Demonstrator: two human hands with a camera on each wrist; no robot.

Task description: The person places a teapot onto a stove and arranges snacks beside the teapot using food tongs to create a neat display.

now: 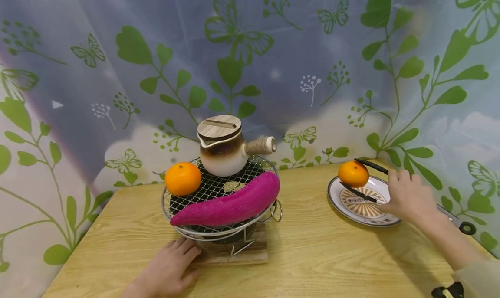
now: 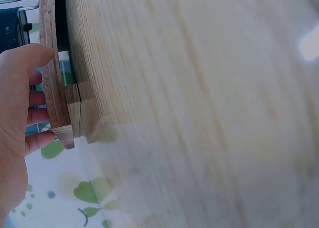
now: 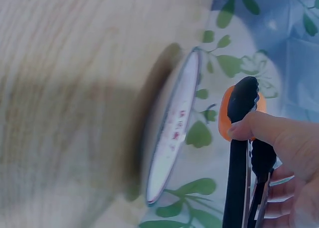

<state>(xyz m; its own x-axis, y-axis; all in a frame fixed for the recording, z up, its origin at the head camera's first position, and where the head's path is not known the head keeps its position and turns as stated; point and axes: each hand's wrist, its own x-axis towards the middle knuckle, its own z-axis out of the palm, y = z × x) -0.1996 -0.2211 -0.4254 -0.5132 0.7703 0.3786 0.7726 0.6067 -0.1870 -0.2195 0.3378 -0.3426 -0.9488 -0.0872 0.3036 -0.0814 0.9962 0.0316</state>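
My right hand (image 1: 414, 196) grips a pair of tongs (image 3: 237, 183) with black tips. Between those tips is a mandarin (image 1: 353, 173), held above a patterned plate (image 1: 332, 198); the right wrist view shows it apart from the plate. My left hand (image 1: 168, 267) holds the left end of a wooden board (image 1: 242, 259), thumb and fingers at its edge in the left wrist view (image 2: 54, 88). On that board stands a small stove topped by a round wire mesh grill (image 1: 211, 193). A second mandarin (image 1: 182, 178) and a long purple sweet potato (image 1: 230, 204) lie on the mesh.
At the back of the grill stands a ceramic teapot (image 1: 224, 159) with a wooden lid and a wrapped side handle pointing right. A wire ring (image 1: 277, 211) hangs off the grill's right side. Behind the wooden table (image 1: 300, 246) hangs a leaf-patterned cloth (image 1: 273, 85).
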